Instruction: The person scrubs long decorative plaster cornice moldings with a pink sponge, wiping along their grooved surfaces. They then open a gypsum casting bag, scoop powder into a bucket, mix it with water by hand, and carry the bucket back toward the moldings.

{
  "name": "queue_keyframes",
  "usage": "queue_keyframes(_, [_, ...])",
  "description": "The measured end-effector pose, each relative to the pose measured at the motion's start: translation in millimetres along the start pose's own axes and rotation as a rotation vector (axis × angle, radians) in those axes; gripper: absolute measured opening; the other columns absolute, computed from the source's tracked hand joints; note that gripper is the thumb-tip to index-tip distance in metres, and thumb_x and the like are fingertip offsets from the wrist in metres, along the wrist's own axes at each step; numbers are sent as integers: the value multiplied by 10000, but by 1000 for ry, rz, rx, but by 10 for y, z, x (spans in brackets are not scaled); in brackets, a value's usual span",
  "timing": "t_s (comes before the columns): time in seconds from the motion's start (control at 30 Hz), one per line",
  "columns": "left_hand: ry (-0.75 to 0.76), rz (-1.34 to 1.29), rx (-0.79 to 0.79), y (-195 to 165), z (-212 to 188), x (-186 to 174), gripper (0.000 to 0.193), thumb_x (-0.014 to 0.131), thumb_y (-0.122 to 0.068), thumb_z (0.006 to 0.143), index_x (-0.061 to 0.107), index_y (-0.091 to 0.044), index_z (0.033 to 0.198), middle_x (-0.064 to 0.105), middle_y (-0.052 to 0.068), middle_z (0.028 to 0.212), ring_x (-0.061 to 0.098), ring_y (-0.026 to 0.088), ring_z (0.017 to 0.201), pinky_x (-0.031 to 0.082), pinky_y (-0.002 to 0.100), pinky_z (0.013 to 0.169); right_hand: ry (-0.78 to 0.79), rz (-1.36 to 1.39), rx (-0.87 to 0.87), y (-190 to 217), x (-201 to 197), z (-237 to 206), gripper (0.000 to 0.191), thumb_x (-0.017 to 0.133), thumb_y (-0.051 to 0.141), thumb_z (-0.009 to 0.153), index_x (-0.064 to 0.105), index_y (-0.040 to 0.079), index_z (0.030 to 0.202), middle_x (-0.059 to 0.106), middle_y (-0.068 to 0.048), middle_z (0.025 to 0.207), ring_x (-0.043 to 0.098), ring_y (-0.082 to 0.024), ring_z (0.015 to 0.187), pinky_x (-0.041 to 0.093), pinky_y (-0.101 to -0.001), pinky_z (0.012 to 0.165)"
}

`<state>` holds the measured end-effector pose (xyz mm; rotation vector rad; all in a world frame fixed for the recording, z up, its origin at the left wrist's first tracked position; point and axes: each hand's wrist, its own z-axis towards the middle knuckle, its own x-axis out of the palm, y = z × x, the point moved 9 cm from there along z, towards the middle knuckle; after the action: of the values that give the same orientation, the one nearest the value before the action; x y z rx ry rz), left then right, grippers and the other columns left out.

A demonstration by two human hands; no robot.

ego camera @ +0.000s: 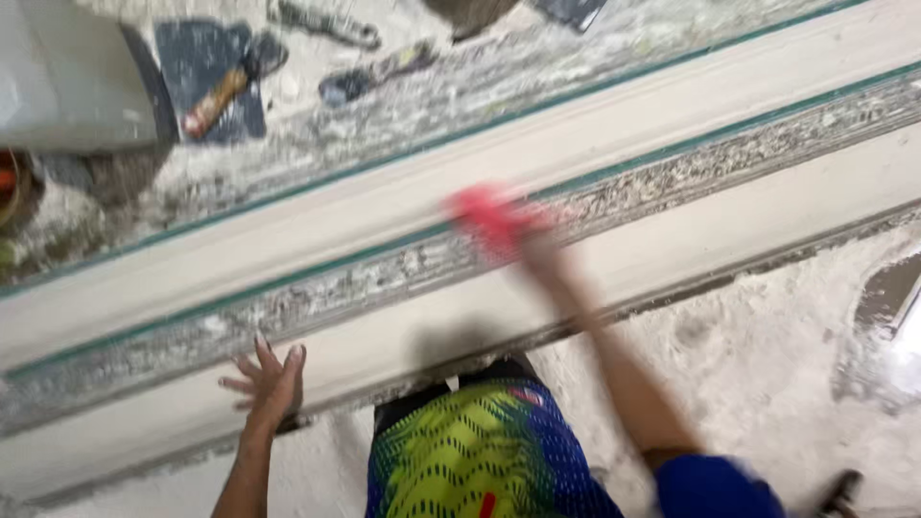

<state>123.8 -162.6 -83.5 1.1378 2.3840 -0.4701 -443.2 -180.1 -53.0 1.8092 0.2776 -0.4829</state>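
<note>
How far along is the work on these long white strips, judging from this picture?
Done, it seems: two long white strips lie formed on the bench, smooth along most of their length. In hand: the right hand, blurred, holds something red over the rough gap between them, while the left hand rests open on the near strip. Left: the gap is crusted with crumbs, and tools lie in white dust beyond.

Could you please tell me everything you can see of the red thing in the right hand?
The red thing is badly motion-blurred, so its kind and shape cannot be told. It looks soft-edged, bright red to pink. The right hand holds it at the end of an outstretched arm, over the speckled grey strip between two long white mouldings. Whether it touches the strip is unclear.
</note>
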Motion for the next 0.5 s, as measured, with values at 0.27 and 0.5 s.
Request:
queue_keyframes(0.27, [-17, 24, 9, -44, 22, -2, 1058, 450, -796, 791, 8, -347, 1641, -275, 198, 1679, -391, 562, 1432, -91, 876, 1050, -924, -857, 63, -236, -3307, -39, 202, 621, 205, 985, 713, 134, 1150, 722, -90, 1079, 675, -250, 987, 542, -403, 874])
queue_keyframes(0.5, [-47, 21, 10, -79, 37, -44, 978, 405, -780, 831, 39, -373, 1641, -270, 166, 1691, -364, 574, 1437, -71, 876, 1064, 274, 27, -214, 1656, 1539, 286, 230, 622, 184, 955, 738, 177, 1154, 733, -81, 1157, 674, -235, 1081, 548, -392, 959])
